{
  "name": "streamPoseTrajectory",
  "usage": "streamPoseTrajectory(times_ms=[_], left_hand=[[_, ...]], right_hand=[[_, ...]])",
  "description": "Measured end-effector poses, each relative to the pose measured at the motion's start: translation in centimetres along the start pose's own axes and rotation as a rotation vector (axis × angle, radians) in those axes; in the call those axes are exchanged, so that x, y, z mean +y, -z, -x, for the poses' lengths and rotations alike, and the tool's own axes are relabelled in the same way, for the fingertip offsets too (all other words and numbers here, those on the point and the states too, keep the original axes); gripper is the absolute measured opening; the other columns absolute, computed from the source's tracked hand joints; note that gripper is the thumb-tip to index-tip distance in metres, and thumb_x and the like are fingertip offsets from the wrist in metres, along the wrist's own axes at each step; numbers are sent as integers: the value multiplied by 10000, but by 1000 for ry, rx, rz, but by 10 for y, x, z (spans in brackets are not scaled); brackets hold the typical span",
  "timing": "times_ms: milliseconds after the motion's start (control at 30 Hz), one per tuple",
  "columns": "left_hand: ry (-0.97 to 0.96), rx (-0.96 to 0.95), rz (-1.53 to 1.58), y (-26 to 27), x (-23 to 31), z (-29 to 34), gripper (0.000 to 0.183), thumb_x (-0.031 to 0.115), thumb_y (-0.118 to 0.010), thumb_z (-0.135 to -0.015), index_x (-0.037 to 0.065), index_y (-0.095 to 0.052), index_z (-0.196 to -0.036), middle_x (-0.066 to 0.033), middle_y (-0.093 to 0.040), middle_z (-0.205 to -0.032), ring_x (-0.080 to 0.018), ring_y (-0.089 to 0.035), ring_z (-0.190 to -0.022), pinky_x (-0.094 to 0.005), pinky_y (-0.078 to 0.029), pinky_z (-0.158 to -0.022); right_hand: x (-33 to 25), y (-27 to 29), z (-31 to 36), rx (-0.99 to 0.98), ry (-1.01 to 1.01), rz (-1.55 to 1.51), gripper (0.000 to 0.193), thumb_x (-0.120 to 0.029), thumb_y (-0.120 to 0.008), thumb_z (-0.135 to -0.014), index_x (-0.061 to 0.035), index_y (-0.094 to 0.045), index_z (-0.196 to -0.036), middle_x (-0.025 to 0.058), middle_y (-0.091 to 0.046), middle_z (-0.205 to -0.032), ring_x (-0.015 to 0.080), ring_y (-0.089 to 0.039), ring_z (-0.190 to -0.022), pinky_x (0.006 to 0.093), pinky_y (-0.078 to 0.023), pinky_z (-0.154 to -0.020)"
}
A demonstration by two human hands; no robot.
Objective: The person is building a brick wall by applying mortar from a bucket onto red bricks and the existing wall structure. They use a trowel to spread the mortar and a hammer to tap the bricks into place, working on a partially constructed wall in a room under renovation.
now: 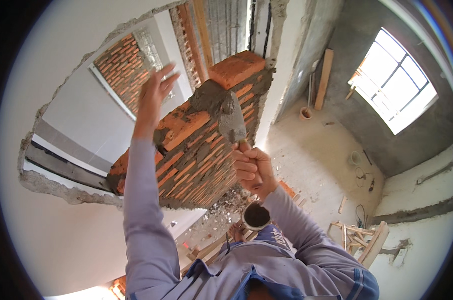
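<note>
My right hand (pixel 255 169) is closed round the wooden handle of a trowel (pixel 233 122). Grey mortar coats the trowel's blade, which lies against the upper side of a brick wall (pixel 206 155). A heap of wet mortar (pixel 208 97) sits on the wall's top beside the blade. Just beyond it, at the far end, rests an orange brick (pixel 237 70); another brick (pixel 186 129) lies nearer along the top course. My left hand (pixel 155 95) is raised past the wall's left side, fingers apart, holding nothing.
Below my right forearm stands a bucket (pixel 256 215) with dark contents. Rubble (pixel 226 202) lies along the wall's foot. A wooden sawhorse (pixel 361 240) is at the lower right. A small bucket (pixel 306 113) and a leaning plank (pixel 324 80) stand near the far wall, left of a bright window (pixel 394 80).
</note>
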State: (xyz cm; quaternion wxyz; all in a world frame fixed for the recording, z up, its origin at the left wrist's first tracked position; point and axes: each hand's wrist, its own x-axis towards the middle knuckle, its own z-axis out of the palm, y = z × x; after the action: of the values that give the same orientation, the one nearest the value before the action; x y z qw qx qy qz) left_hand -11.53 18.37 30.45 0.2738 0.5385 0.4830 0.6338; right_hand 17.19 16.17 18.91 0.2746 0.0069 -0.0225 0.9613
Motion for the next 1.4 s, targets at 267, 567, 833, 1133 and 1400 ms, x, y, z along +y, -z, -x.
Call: streamPoseTrajectory(times_ms=[267,567,833,1133,1400], left_hand=[[509,141,91,45,-55,281,637,509,-487,-988,-55,-566,-1273,-170,-632,-1218,-267,-616,-1136,-384,-461,-1034],[1046,102,161,20,-130,460,582,467,-617,-940,1,-577,-1287,-100,-623,-1199,-217,-619,-1068,-375,-496,-939],[1178,-130,107,-22,-246,466,542,458,-612,-944,16,-618,-1258,-44,-672,-1029,-115,-630,-920,-260,-490,-761],[1221,-245,-3,-99,-419,531,248,307,-616,-960,65,-672,-961,25,-626,-791,-64,-575,-681,-238,-456,-597],[1099,-328,-341,-161,-629,685,418,384,-662,-898,-33,-650,-932,-87,-669,-847,-188,-617,-805,-329,-498,-708]], right_hand=[[-130,-104,-34,461,403,1565,297,-90,-578,-821,-11,-473,-1088,58,-499,-629,164,-500,-431,321,-418,-364],[-215,-47,-85,593,790,2575,196,-105,-551,-829,-6,-426,-942,194,-579,-710,293,-623,-520,436,-436,-384],[-227,-50,-78,772,440,2891,274,-154,-568,-823,-9,-496,-1044,267,-651,-872,462,-641,-842,496,-501,-731],[-163,110,126,819,368,1756,358,-32,-550,-818,-6,-501,-1172,-31,-446,-694,50,-430,-532,240,-376,-444],[-36,373,324,1250,-455,1505,240,-142,-617,-846,-15,-436,-939,117,-474,-716,242,-555,-683,404,-459,-623]])
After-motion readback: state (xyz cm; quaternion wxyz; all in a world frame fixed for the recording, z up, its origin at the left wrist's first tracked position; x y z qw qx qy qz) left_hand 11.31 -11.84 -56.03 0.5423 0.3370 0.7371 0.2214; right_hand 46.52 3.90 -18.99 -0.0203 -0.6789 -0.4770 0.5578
